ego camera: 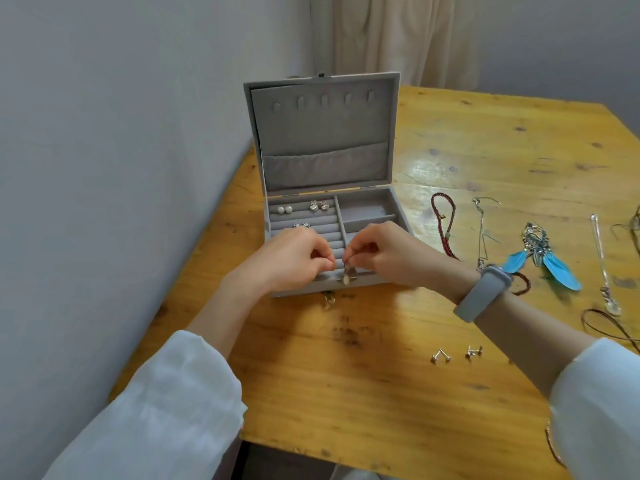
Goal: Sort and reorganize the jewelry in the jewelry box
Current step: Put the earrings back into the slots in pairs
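A grey velvet jewelry box [391, 202] stands open on the wooden table, lid upright. Its left ring-roll section holds pearl studs [284, 209], silver earrings [319, 205] and a small ring [301, 225]. Both hands hover over the box's front edge. My right hand [384, 252] pinches a small silver drop earring [346, 276] that dangles over the front rolls. My left hand [294, 259] has its fingers curled, fingertips close to the same earring; whether it touches it is unclear.
Right of the box lie a red bead necklace [443, 223], a silver chain [482, 233], blue feather earrings [540, 254], a long silver pendant [602, 261] and dark cords [609, 327]. Small silver studs [457, 353] sit near the front. A wall borders the table's left side.
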Motion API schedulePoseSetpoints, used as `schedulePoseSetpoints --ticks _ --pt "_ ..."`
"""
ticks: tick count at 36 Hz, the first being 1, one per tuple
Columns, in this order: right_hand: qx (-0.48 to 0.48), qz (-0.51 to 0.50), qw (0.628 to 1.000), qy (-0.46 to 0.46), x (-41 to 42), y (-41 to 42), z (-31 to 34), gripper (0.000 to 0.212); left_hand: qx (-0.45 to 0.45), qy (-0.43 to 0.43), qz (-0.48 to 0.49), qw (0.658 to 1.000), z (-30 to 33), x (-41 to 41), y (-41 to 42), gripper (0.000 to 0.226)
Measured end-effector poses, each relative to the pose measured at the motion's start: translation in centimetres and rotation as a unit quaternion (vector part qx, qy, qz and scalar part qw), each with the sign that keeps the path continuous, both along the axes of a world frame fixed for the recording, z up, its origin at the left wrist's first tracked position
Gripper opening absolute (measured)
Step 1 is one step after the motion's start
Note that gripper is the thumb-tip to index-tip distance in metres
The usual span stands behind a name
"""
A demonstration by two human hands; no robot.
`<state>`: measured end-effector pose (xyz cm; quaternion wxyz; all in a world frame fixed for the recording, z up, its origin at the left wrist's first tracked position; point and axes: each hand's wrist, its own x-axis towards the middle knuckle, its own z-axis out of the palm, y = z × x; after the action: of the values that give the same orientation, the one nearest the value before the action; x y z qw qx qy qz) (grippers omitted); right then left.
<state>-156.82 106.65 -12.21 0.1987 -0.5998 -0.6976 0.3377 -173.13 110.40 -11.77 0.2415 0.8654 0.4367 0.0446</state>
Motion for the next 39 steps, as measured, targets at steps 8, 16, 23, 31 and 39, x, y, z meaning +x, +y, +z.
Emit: schedulePoseSetpoints --ticks 8,16,23,31,39 --pt "-0.006 -0.008 0.999 0.046 0.5 0.4 -0.6 0.012 0.023 -0.110 0.029 0.993 -0.7 -2.0 -2.3 0.007" --pt "0.025 -0.031 0.998 0.056 0.9 -1.2 -1.2 0.007 0.112 -0.050 -0.008 0.992 -2.5 -2.3 -6.3 0.024" --pt "0.039 -0.042 0.997 0.059 1.3 -2.1 -0.7 0.010 0.105 -0.025 -0.013 0.994 -3.1 -1.6 -7.2 0.010" --pt "-0.044 0.090 0.995 0.017 1.5 -3.0 1.4 0.011 -0.026 -0.108 -0.030 0.993 0.5 -2.6 -6.6 0.011" --pt "-0.026 0.093 0.995 -0.033 -0.1 -2.5 0.6 0.010 -0.044 -0.063 -0.032 0.997 0.7 -2.9 -4.2 0.018"
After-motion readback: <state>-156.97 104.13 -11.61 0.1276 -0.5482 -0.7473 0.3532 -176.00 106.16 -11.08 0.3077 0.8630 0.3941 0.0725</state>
